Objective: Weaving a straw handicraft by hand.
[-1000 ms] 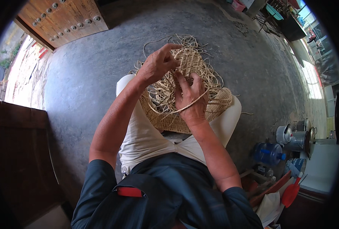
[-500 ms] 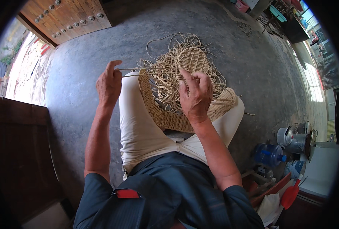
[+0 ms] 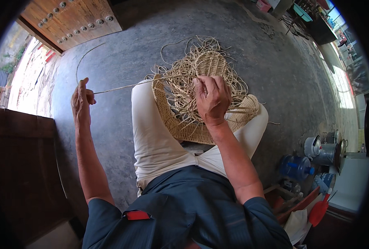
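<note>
A woven straw piece [image 3: 188, 132] curves between my thighs, with a rounded woven part [image 3: 211, 62] at its far side. Many loose straw cords [image 3: 179, 68] lie tangled over its middle. Out to the left, my left hand [image 3: 82, 103] is closed on one straw cord [image 3: 124, 88], pulled nearly straight from the tangle. That cord's free end curls up past the hand over the floor. Above the right part of the weaving, my right hand [image 3: 213, 98] pinches straw cords between thumb and fingers. Its fingers partly hide what they grip.
A studded wooden door [image 3: 74, 20] stands at the far left, a dark wooden panel [image 3: 20, 166] at the near left. On the right are a blue water jug [image 3: 294, 167], a kettle [image 3: 312, 147], metal pots [image 3: 326, 154] and a red plastic scoop-like thing [image 3: 318, 212]. Grey concrete floor [image 3: 276, 74] surrounds me.
My left hand has moved left and slightly nearer, drawing the cord out long. Its free end now shows beyond that hand. My right hand stays in about the same place, its fingers more closed.
</note>
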